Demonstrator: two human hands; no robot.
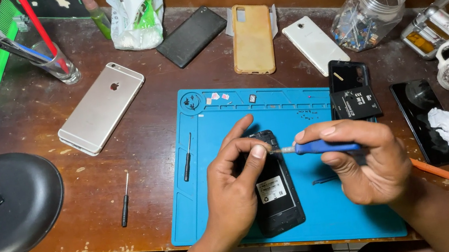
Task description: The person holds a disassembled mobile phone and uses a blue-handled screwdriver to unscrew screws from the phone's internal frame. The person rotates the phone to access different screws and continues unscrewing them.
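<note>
Blue mat, phone under left hand, screwdriver

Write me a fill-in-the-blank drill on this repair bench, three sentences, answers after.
1. The right hand holds a screwdriver with a ____ handle.
2. The left hand steadies the opened black phone on the ____ mat.
3. The glass jar lies on its ____.

Missing words: blue; blue; side

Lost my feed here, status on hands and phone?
Left hand steadying black opened phone on blue mat. Right hand holds blue screwdriver, tip at phone's top edge. Nothing blocking.
</note>
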